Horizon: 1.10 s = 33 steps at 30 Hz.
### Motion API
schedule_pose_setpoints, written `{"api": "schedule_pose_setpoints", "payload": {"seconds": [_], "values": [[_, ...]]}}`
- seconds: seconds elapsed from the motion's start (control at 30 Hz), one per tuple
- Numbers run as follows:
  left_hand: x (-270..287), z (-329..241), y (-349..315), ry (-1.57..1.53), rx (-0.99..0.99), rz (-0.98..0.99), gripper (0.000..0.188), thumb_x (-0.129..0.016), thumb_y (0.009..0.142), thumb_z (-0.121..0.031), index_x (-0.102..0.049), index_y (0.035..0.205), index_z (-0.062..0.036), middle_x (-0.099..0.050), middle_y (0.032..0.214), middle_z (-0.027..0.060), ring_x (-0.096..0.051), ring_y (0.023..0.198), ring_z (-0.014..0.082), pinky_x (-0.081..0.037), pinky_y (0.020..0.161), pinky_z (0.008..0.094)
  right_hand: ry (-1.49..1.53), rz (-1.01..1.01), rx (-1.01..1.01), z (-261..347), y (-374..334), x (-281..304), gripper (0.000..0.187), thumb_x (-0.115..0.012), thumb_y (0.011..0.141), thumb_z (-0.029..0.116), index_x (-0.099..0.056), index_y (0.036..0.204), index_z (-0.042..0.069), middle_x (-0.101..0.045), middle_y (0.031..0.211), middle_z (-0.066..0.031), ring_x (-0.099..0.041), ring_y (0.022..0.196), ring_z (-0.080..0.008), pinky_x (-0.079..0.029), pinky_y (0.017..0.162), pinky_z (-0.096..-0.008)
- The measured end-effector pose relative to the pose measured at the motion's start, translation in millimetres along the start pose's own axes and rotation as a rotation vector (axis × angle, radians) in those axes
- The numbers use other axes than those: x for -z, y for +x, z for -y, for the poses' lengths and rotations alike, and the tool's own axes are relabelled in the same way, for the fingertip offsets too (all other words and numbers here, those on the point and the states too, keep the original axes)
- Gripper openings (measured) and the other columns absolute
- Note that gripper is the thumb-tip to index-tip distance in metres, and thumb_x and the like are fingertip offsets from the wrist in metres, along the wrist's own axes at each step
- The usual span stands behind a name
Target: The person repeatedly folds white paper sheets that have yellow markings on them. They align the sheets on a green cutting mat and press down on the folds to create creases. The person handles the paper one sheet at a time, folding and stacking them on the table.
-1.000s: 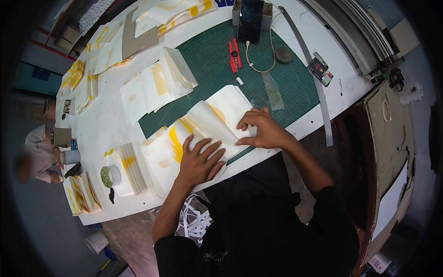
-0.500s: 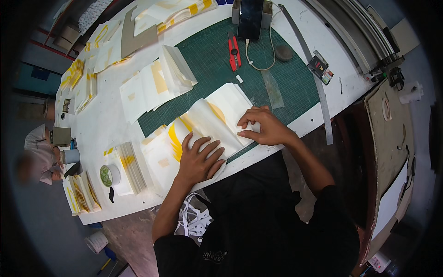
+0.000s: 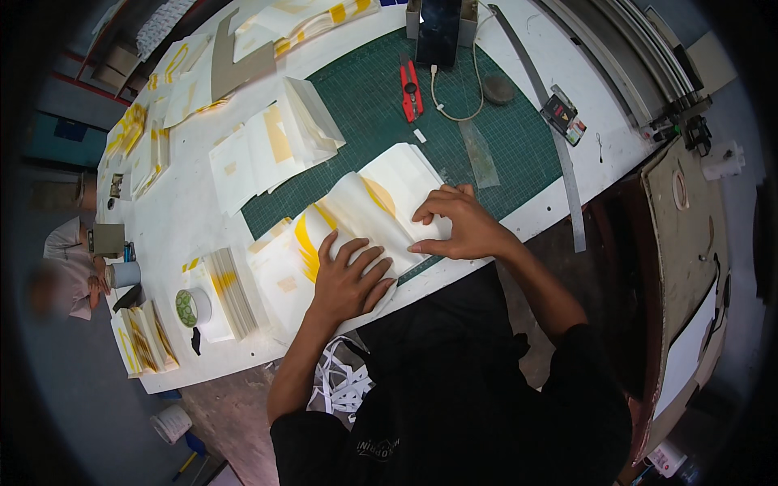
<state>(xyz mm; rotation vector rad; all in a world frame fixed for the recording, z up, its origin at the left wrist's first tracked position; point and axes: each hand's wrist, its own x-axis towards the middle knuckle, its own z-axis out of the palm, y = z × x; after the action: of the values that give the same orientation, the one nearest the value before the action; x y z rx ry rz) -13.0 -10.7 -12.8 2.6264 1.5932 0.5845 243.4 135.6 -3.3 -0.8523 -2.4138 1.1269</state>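
Observation:
A stack of white paper sheets with yellow printed shapes [image 3: 409,182] lies in front of me, its upper sheet bulging up in a soft fold. My left hand [image 3: 350,279] rests flat on the left part of the stack, fingers spread. At the right edge of the sheets is my right hand [image 3: 466,223], its thumb and curled fingers apart, the tips touching or just above the paper. Nothing shows between them. Under part of the stack is a green cutting mat [image 3: 365,85].
Beyond the sheets lie a red utility knife [image 3: 412,93], a phone on a cable [image 3: 438,36] and a long metal ruler [image 3: 567,182]. More paper stacks [image 3: 279,138] and a roll of tape [image 3: 193,308] are to the left. A person [image 3: 69,267] is at the table's far left.
My right thumb has moved slightly left and toward me, widening the gap from the fingers. My left hand stays in place on the sheets.

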Motion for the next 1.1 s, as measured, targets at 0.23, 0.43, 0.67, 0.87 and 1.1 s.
{"api": "schedule_pose_setpoints", "payload": {"seconds": [0.23, 0.43, 0.67, 0.87, 1.1], "values": [[-2.2, 0.3, -1.0, -0.025, 0.011, 0.015, 0.033, -0.08, 0.088, -0.037, -0.078, 0.117, -0.0202, -0.07, 0.127, 0.0001, -0.06, 0.128, 0.0275, -0.027, 0.122, 0.0655, -0.045, 0.031, -0.014, 2.8, 1.9, 2.5, 0.053, -0.099, 0.072, 0.039, -0.076, 0.11, 0.009, -0.069, 0.097, -0.0006, -0.062, 0.105, -0.019, -0.032, 0.101, -0.0395], [-1.5, -0.1, -0.1, -0.02, 0.014, 0.034, 0.034, -0.08, 0.089, -0.037, -0.078, 0.119, -0.0207, -0.07, 0.13, -0.0003, -0.059, 0.13, 0.0272, -0.027, 0.123, 0.0653, -0.029, 0.068, -0.043, -1.5, 3.6, 4.0, 0.052, -0.099, 0.071, 0.032, -0.075, 0.111, 0.009, -0.068, 0.097, -0.001, -0.061, 0.104, -0.0198, -0.032, 0.1, -0.0391], [1.3, -1.0, 2.3, -0.002, -0.001, 0.012, 0.035, -0.081, 0.089, -0.041, -0.079, 0.117, -0.0188, -0.072, 0.128, -0.0005, -0.061, 0.127, 0.026, -0.03, 0.122, 0.0643, -0.026, 0.09, -0.036, 2.2, 3.1, 7.5, 0.049, -0.097, 0.073, 0.025, -0.073, 0.113, 0.011, -0.068, 0.1, -0.0027, -0.061, 0.111, -0.0234, -0.031, 0.102, -0.0425], [0.1, 0.1, 1.5, 0.007, -0.006, 0.027, 0.036, -0.081, 0.09, -0.041, -0.08, 0.119, -0.019, -0.072, 0.129, -0.0009, -0.061, 0.128, 0.0258, -0.03, 0.122, 0.0641, -0.058, 0.096, -0.035, 0.9, 0.5, 5.9, 0.053, -0.097, 0.073, 0.026, -0.071, 0.117, 0.011, -0.067, 0.104, -0.0035, -0.06, 0.115, -0.024, -0.031, 0.104, -0.0425], [0.5, -0.1, -0.6, 0.012, -0.005, 0.015, 0.037, -0.081, 0.089, -0.042, -0.08, 0.119, -0.0188, -0.073, 0.13, -0.001, -0.06, 0.128, 0.0254, -0.029, 0.122, 0.0641, -0.047, 0.088, -0.035, 1.0, -2.2, 4.8, 0.053, -0.096, 0.075, 0.026, -0.072, 0.119, 0.012, -0.067, 0.106, -0.0038, -0.059, 0.117, -0.0241, -0.03, 0.106, -0.043]]}}
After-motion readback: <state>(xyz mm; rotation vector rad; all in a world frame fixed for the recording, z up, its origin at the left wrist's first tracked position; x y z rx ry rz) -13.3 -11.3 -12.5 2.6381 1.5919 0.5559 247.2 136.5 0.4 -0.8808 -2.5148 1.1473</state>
